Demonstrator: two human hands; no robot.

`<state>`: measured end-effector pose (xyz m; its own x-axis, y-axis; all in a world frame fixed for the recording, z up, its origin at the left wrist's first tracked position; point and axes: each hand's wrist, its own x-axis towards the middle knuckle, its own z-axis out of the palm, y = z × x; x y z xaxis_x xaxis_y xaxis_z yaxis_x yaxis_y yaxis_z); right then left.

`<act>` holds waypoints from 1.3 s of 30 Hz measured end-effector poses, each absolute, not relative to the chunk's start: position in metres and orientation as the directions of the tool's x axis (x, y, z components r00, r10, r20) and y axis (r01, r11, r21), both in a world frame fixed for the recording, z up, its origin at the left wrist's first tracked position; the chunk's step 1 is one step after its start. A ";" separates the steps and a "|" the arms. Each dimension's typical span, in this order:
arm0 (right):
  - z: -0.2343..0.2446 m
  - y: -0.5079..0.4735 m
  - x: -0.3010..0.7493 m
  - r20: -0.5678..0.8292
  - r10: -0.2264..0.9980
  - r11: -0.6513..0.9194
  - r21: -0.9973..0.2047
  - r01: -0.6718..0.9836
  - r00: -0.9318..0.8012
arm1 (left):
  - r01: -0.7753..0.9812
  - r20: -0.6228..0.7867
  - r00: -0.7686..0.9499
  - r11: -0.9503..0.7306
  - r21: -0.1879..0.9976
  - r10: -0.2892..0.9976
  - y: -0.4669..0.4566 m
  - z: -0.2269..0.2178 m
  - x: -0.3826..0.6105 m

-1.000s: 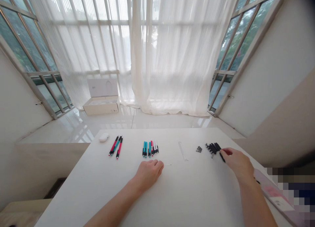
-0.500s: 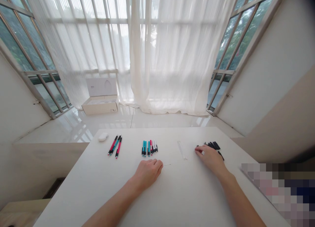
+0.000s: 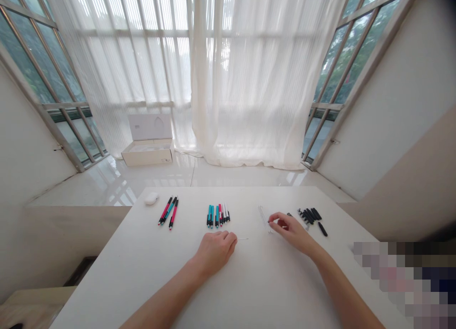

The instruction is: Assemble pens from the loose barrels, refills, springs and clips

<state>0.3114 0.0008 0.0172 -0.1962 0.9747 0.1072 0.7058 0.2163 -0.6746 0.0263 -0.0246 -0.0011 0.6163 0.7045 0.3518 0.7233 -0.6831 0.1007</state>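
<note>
The right hand [image 3: 288, 229] hangs just above the tabletop, thumb and forefinger curved toward each other, with a small gap between the fingertips [image 3: 271, 218] and nothing visible there: it is open, not pinching. Those fingertips sit just beside the near end of a slim bundle of thin metal rods [image 3: 264, 218] lying on the white table [image 3: 270, 284]. The hand has just moved left, away from the black pen parts [image 3: 310, 216], which now lie clear on its right, with one black barrel [image 3: 322, 229] apart at their near side and some small dark pieces [image 3: 289, 214] just beyond the knuckles.

The left hand [image 3: 215, 255] rests on the table, knuckles up and fingers curled down. The curl hides the palm, so whether it holds anything cannot be told. A single thin rod [image 3: 242, 238] lies just right of its fingertips.

On the far side of the table stands a tight row of teal, pink and white pens [image 3: 218, 216]. Farther left lie three assembled pens [image 3: 168, 212], then a small white case [image 3: 151, 198] near the far left corner. Beyond the table, an open cardboard box [image 3: 146, 159] sits on the glossy floor before sheer curtains [image 3: 249, 82] — its lid is raised.
</note>
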 end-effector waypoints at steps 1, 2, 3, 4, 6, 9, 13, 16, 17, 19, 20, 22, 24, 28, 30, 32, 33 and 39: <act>0.019 -0.003 0.300 0.064 0.962 0.226 -0.733 0.641 -0.265 | 0.724 0.359 0.612 -0.682 0.103 0.705 -0.025 -0.001 0.026; 0.021 -0.007 0.288 0.034 0.945 0.232 -0.771 0.593 -0.325 | 0.725 0.366 0.608 -0.681 0.106 0.704 -0.025 0.000 0.026; 0.021 -0.011 0.277 0.017 0.929 0.239 -0.791 0.564 -0.370 | 0.725 0.374 0.604 -0.680 0.110 0.704 -0.025 0.000 0.027; 0.022 -0.015 0.268 0.012 0.916 0.248 -0.801 0.545 -0.400 | 0.725 0.382 0.599 -0.679 0.115 0.704 -0.025 0.000 0.026; 0.022 -0.020 0.257 0.020 0.907 0.264 -0.806 0.530 -0.421 | 0.724 0.395 0.591 -0.678 0.123 0.703 -0.025 0.001 0.026; 0.021 -0.022 0.252 0.039 0.912 0.268 -0.810 0.522 -0.407 | 0.723 0.396 0.591 -0.679 0.125 0.702 -0.025 0.001 0.026; 0.021 -0.021 0.253 0.044 0.920 0.261 -0.809 0.527 -0.389 | 0.722 0.375 0.606 -0.683 0.112 0.701 -0.025 0.001 0.026; 0.022 -0.021 0.253 0.048 0.918 0.268 -0.806 0.528 -0.393 | 0.718 0.369 0.613 -0.687 0.109 0.699 -0.024 0.001 0.026; 0.022 -0.022 0.252 0.054 0.918 0.273 -0.804 0.528 -0.392 | 0.717 0.368 0.614 -0.688 0.110 0.699 -0.024 0.001 0.026; 0.021 -0.022 0.251 0.076 0.920 0.290 -0.793 0.536 -0.385 | 0.717 0.365 0.614 -0.688 0.111 0.699 -0.024 0.001 0.026; 0.020 -0.022 0.250 0.090 0.921 0.300 -0.784 0.543 -0.378 | 0.718 0.364 0.615 -0.688 0.107 0.699 -0.024 0.001 0.026; 0.018 -0.022 0.248 0.119 0.921 0.324 -0.764 0.558 -0.372 | 0.718 0.361 0.622 -0.690 0.091 0.695 -0.025 0.001 0.026; 0.016 -0.022 0.244 0.143 0.915 0.350 -0.747 0.565 -0.378 | 0.714 0.350 0.639 -0.698 0.063 0.685 -0.025 0.001 0.027; 0.011 -0.023 0.237 0.133 0.902 0.365 -0.743 0.561 -0.411 | 0.703 0.296 0.677 -0.711 0.011 0.674 -0.027 0.003 0.028; 0.009 -0.024 0.233 0.117 0.901 0.354 -0.754 0.553 -0.418 | 0.698 0.272 0.689 -0.716 -0.001 0.671 -0.028 0.004 0.029; 0.008 -0.026 0.230 0.108 0.904 0.340 -0.768 0.543 -0.412 | 0.686 0.252 0.706 -0.728 -0.006 0.663 -0.028 0.003 0.028; 0.008 -0.026 0.229 0.104 0.905 0.332 -0.777 0.534 -0.412 | 0.677 0.240 0.716 -0.736 -0.008 0.656 -0.028 0.003 0.028; 0.017 -0.023 0.237 0.107 0.907 0.327 -0.786 0.525 -0.406 | 0.679 0.219 0.715 -0.734 0.010 0.664 -0.027 -0.001 0.028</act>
<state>0.2371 -0.0227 0.0175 -0.4065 0.9074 0.1065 0.5250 0.3274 -0.7856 0.0283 -0.0272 -0.0011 0.7146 0.6643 0.2192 0.6792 -0.7339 0.0096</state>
